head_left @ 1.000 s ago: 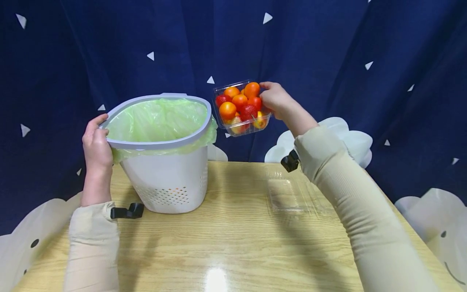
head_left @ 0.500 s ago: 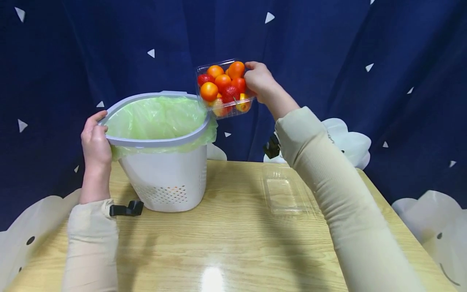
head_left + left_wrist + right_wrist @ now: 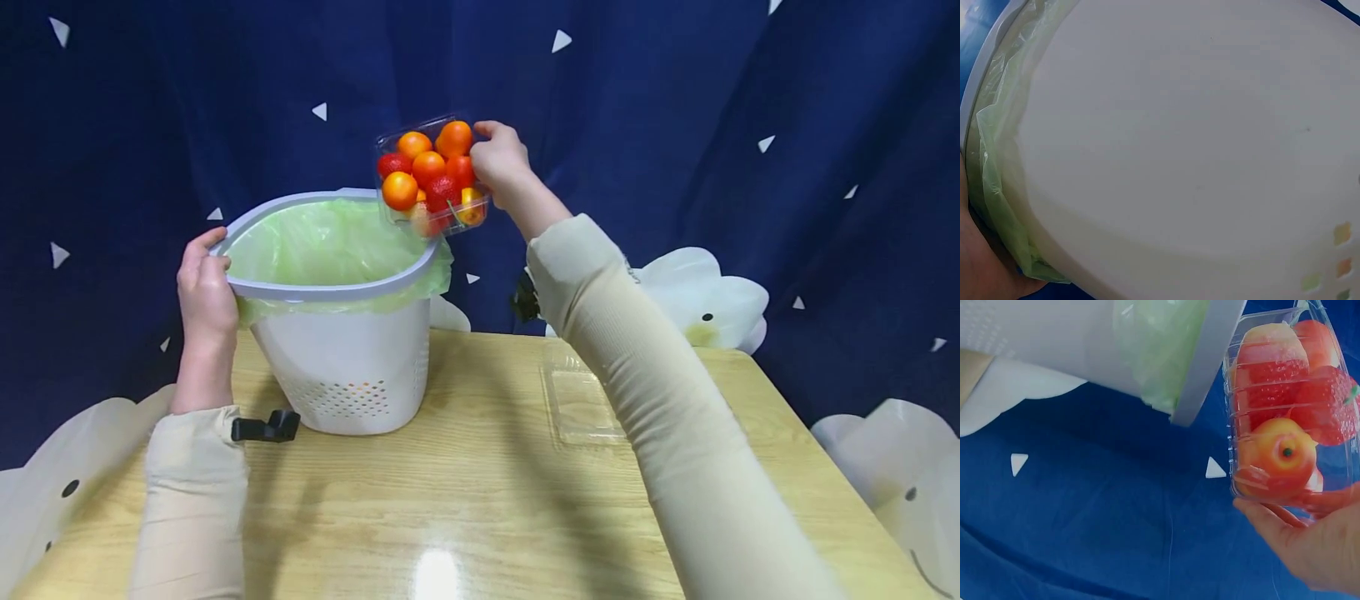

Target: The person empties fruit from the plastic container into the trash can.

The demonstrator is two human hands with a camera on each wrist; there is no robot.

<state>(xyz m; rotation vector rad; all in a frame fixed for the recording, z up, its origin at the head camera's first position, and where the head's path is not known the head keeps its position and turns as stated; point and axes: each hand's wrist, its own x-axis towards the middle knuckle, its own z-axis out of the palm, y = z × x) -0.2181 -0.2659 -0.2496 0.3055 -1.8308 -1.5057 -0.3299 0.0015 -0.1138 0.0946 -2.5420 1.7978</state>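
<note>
A white bin [image 3: 345, 358] with a grey rim stands at the left of the table, lined with a light green plastic bag [image 3: 322, 246]. My left hand [image 3: 206, 287] grips the rim on its left side. Above the rim's right end, my right hand [image 3: 501, 162] holds a clear plastic box [image 3: 1233, 437] by its right side. Several fruits fill it: orange ones [image 3: 429, 168], red strawberry-like ones [image 3: 442, 193] and a yellow-red one [image 3: 1282, 456]. In the right wrist view the box is beside the rim, and the fingers lie against its end.
A second clear plastic box [image 3: 581, 404] lies on the wooden table [image 3: 450, 500], partly behind the right sleeve. A dark blue curtain [image 3: 675, 125] with white triangles hangs behind. Orange shows through the bin's holes [image 3: 1342, 269].
My right hand has carried the fruit box leftward and up, from beside the bin to over the rim's right end. The left hand keeps its grip on the rim.
</note>
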